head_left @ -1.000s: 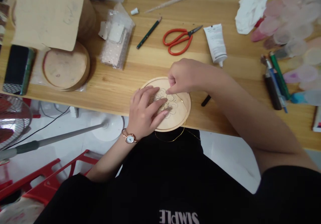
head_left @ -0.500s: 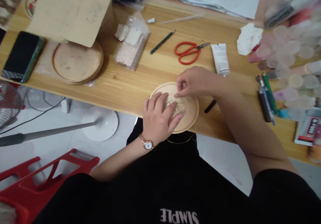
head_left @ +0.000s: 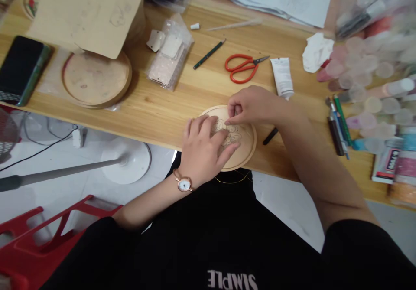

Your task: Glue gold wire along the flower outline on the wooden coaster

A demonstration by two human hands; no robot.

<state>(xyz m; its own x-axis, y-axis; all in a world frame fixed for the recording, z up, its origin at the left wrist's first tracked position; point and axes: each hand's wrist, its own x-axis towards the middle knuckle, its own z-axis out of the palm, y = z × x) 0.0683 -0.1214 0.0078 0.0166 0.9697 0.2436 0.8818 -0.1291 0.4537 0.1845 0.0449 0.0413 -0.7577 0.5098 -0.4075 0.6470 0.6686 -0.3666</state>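
Note:
A round wooden plate (head_left: 245, 151) with a flower outline drawn on it lies at the table's front edge. My left hand (head_left: 204, 147) rests flat over the plate's left side, fingers spread and covering part of the flower. Above the plate's upper part, my right hand (head_left: 248, 105) is closed in a pinch, its fingertips close to the drawn petals. Whatever is between those fingertips is too small or hidden to make out. A thin yellow strand (head_left: 232, 181) loops below the plate against the dark clothing.
Orange-handled scissors (head_left: 242, 68), a dark pencil (head_left: 209, 53) and a white tube (head_left: 282, 76) lie beyond the plate. Several small jars (head_left: 357, 71) crowd the right side. Left are a stacked wooden tray (head_left: 97, 79) and a phone (head_left: 21, 71). A red stool (head_left: 55, 238) stands on the floor.
The view has shifted slightly. My left hand has slid a little left and down across the plate; my right hand keeps its pinch at nearly the same place.

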